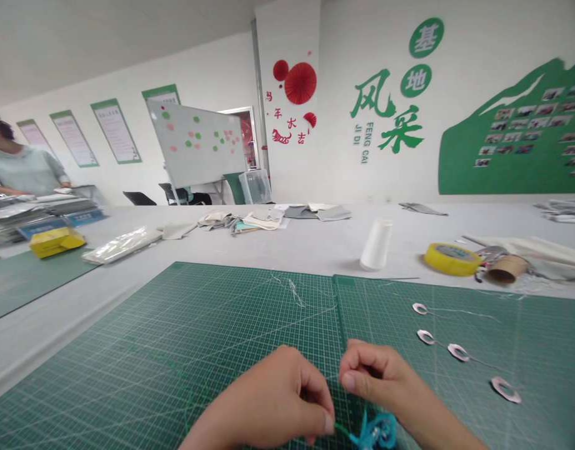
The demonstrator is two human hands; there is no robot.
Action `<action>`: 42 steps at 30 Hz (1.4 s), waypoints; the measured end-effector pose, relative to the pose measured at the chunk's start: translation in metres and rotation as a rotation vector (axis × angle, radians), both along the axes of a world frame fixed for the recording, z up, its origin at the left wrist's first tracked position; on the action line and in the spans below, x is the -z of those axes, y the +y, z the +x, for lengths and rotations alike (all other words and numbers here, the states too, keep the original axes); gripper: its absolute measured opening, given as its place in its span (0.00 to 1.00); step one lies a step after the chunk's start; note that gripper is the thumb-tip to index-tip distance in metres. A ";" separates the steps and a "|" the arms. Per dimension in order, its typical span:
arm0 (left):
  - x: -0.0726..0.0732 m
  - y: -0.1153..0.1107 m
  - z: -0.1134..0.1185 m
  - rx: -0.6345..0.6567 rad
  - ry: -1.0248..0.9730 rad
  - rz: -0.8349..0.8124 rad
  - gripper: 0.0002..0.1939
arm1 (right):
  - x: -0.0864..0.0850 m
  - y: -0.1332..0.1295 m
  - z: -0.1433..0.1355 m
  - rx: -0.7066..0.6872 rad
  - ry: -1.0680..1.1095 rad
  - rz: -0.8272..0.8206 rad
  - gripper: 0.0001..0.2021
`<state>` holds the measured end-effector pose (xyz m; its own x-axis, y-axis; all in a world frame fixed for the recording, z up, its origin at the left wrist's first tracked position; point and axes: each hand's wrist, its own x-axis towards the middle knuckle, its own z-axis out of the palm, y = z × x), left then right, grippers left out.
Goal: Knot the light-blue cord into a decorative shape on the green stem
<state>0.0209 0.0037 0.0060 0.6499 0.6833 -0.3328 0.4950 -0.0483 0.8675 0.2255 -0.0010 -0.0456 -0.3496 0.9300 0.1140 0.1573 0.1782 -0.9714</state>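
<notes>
My left hand [273,397] is closed in a pinch on a thin green cord [341,429], low in the view. That cord runs to a small bright blue piece [375,431] of folded or knotted material, partly cut off by the bottom edge. Just above the blue piece, my right hand [385,378] is curled with thumb and forefinger together; whatever they pinch is too small to make out. Both hands are over the green cutting mats, near the seam. Loose green thread [189,381] lies left of my left hand.
Several pale rings with threads, such as one ring [457,352], lie on the right cutting mat [540,325]. Behind stand a white thread cone [377,244] and yellow tape roll [452,259]. Fabric pieces [315,211] lie farther back. A person [25,165] stands far left.
</notes>
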 end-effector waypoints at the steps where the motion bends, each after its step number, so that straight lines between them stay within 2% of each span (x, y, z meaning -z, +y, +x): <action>1: -0.002 -0.002 0.001 -0.013 0.048 0.062 0.07 | -0.003 -0.001 0.000 0.003 -0.004 -0.016 0.25; 5: -0.011 -0.007 0.005 -0.068 0.129 0.346 0.10 | -0.017 -0.006 -0.004 0.083 -0.079 -0.015 0.19; 9: -0.012 -0.009 0.007 -0.107 0.172 0.475 0.10 | -0.028 -0.016 -0.008 0.231 -0.268 0.213 0.11; 14: -0.010 -0.008 0.007 -0.159 0.219 0.601 0.12 | -0.030 -0.028 -0.013 0.313 -0.425 0.472 0.10; 20: -0.007 -0.003 0.006 -0.292 0.198 0.586 0.10 | -0.026 -0.034 -0.018 0.332 -0.530 0.640 0.09; 24: -0.005 0.000 0.006 -0.405 0.078 0.542 0.11 | -0.022 -0.035 -0.019 0.316 -0.584 0.679 0.09; 30: -0.007 0.006 0.006 -0.443 -0.089 0.366 0.10 | -0.017 -0.037 -0.025 0.267 -0.469 0.593 0.09; 35: -0.009 0.008 0.003 -0.445 -0.225 0.248 0.09 | -0.018 -0.041 -0.034 0.362 -0.234 0.445 0.09; 39: -0.013 0.008 0.002 -0.448 -0.353 0.038 0.07 | -0.015 -0.036 -0.032 0.342 -0.186 0.238 0.12; 42: -0.015 0.007 0.002 -0.417 -0.435 -0.108 0.07 | -0.009 -0.027 -0.028 0.286 -0.053 0.044 0.13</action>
<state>0.0226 0.0112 0.0211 0.4270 0.8863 -0.1790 0.0529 0.1732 0.9835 0.1972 -0.0275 -0.0365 -0.0803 0.9861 0.1453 0.2575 0.1614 -0.9527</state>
